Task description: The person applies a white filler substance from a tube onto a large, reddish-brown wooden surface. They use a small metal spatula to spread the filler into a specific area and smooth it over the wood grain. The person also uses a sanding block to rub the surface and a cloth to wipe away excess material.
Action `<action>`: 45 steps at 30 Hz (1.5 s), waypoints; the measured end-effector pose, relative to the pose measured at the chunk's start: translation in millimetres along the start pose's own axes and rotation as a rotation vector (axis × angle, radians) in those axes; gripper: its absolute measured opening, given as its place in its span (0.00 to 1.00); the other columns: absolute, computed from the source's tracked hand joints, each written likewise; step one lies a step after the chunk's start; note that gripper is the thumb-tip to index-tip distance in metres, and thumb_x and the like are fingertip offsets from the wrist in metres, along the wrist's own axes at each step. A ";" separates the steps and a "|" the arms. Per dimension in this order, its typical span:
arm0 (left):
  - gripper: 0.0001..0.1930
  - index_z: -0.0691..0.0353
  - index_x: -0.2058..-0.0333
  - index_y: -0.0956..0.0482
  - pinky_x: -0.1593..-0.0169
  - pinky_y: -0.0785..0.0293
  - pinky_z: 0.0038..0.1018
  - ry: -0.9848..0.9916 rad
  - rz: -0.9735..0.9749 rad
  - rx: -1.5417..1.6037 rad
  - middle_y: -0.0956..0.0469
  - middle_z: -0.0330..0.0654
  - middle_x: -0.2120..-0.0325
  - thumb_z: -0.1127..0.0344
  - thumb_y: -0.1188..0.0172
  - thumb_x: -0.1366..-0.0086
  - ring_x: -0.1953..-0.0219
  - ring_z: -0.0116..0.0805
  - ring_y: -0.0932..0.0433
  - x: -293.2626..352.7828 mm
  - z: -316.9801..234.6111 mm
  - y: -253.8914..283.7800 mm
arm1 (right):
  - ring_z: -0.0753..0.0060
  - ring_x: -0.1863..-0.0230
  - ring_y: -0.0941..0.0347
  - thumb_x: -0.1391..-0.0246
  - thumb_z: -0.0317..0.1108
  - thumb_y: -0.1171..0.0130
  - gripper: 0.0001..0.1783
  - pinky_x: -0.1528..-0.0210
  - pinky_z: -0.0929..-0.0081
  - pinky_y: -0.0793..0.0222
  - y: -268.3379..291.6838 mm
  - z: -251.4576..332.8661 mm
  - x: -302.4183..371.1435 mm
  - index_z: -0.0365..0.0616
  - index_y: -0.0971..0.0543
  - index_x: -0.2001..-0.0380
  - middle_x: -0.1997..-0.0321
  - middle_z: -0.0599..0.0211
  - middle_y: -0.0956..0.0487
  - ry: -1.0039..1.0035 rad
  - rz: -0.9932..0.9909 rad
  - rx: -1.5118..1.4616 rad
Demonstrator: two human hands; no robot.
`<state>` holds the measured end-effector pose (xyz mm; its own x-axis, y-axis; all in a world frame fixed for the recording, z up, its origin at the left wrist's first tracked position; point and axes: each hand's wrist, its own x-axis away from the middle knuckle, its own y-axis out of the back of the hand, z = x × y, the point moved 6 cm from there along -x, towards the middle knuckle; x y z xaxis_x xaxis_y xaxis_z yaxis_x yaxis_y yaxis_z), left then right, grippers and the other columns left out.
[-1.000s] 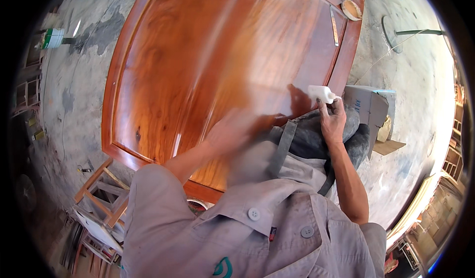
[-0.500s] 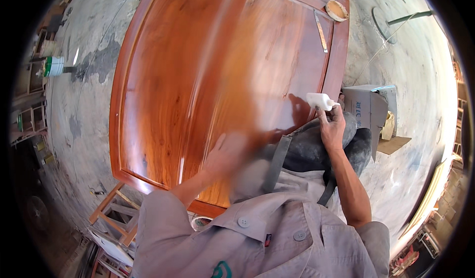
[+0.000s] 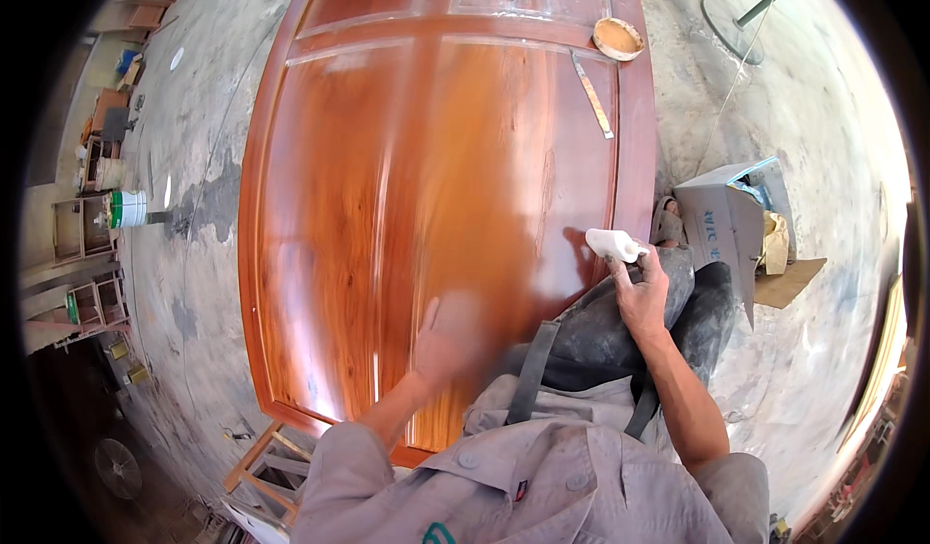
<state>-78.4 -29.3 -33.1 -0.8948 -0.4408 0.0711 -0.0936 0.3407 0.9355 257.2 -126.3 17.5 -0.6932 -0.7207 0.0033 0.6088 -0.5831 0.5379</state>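
The large glossy reddish-brown wooden door panel (image 3: 417,186) lies flat across the middle of the view, raised off the grey concrete floor (image 3: 823,127) on a pale wooden trestle (image 3: 266,466) that shows under its near edge; its framed upper sections run toward the top of the picture and its broad lower field reaches down to the person's chest; the left hand (image 3: 450,336) lies on that lower field near the near edge, smeared by motion blur, so whether its fingers are spread or curled, and whether anything is under them, cannot be told; the right hand (image 3: 641,297) sits just past the door's right edge, its fingers closed around a small white crumpled cloth or pad (image 3: 613,245) that sticks out toward the door; under that hand the person's dark grey trousered knee (image 3: 620,321) presses against the door's right rail, with grey apron straps running down to a light grey buttoned work shirt (image 3: 542,476); on the door's upper right corner stands a small round shallow bowl of tan paste (image 3: 618,38), and just below it lies a long thin metal strip (image 3: 591,95); on the floor to the right, near the knee, stands an open grey cardboard box (image 3: 722,219) with a brown flap; far left, well apart, a white and green bucket (image 3: 128,208) sits among wooden frames
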 end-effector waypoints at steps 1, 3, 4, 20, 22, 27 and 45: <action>0.39 0.68 0.26 0.40 0.21 0.50 0.56 0.049 -0.060 -0.007 0.40 0.57 0.25 0.58 0.37 0.29 0.22 0.58 0.44 -11.4 17.0 2.6 | 0.77 0.56 0.19 0.37 0.26 0.29 0.17 0.52 0.76 0.24 -1.6 2.0 -0.9 0.35 0.21 0.47 0.56 0.63 0.14 0.016 0.003 0.000; 0.37 0.69 0.26 0.40 0.21 0.52 0.57 0.143 -0.187 -0.010 0.42 0.58 0.24 0.59 0.40 0.27 0.22 0.60 0.45 -36.2 54.9 -0.4 | 0.75 0.55 0.19 0.38 0.27 0.29 0.17 0.50 0.75 0.23 -4.0 -0.5 -2.4 0.35 0.20 0.48 0.56 0.62 0.14 0.051 -0.016 0.000; 0.35 0.68 0.26 0.40 0.21 0.53 0.57 0.194 -0.213 -0.052 0.42 0.59 0.24 0.60 0.41 0.26 0.21 0.60 0.46 -50.5 73.5 4.5 | 0.76 0.55 0.19 0.38 0.26 0.29 0.17 0.50 0.75 0.23 -5.0 0.8 -3.3 0.36 0.20 0.48 0.56 0.62 0.14 0.027 -0.006 -0.010; 0.28 0.58 0.28 0.31 0.19 0.56 0.53 0.409 -0.365 -0.111 0.43 0.54 0.23 0.63 0.47 0.25 0.20 0.56 0.49 -171.0 147.8 32.4 | 0.53 0.62 0.15 0.39 0.31 0.30 0.16 0.58 0.60 0.21 19.7 9.9 -249.6 0.38 0.19 0.51 0.60 0.50 0.14 0.266 -0.241 0.212; 0.28 0.59 0.29 0.30 0.19 0.56 0.53 0.414 -0.360 -0.116 0.43 0.54 0.23 0.62 0.47 0.25 0.20 0.56 0.49 -169.9 147.7 35.4 | 0.49 0.60 0.16 0.39 0.33 0.30 0.15 0.57 0.57 0.22 8.5 18.6 -302.3 0.39 0.18 0.52 0.59 0.50 0.15 0.296 -0.278 0.207; 0.29 0.59 0.29 0.29 0.19 0.54 0.54 0.417 -0.349 -0.122 0.42 0.55 0.23 0.63 0.45 0.28 0.21 0.57 0.47 -165.9 151.6 37.1 | 0.43 0.58 0.17 0.39 0.39 0.32 0.17 0.53 0.50 0.23 -18.6 3.1 -376.0 0.44 0.18 0.50 0.58 0.48 0.13 0.132 -0.273 0.374; 0.29 0.61 0.25 0.35 0.19 0.57 0.51 0.378 -0.253 -0.210 0.46 0.56 0.22 0.58 0.58 0.20 0.20 0.59 0.49 -178.8 144.3 29.7 | 0.43 0.44 0.24 0.41 0.30 0.37 0.21 0.40 0.51 0.27 70.5 -108.9 -292.2 0.43 0.21 0.44 0.48 0.49 0.18 0.209 -0.525 0.321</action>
<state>15.8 179.4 -68.0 -0.6312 -0.7712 -0.0825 -0.1625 0.0275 0.9863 544.7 2.4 -37.3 -0.7581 -0.4467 -0.4751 0.0415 -0.7602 0.6484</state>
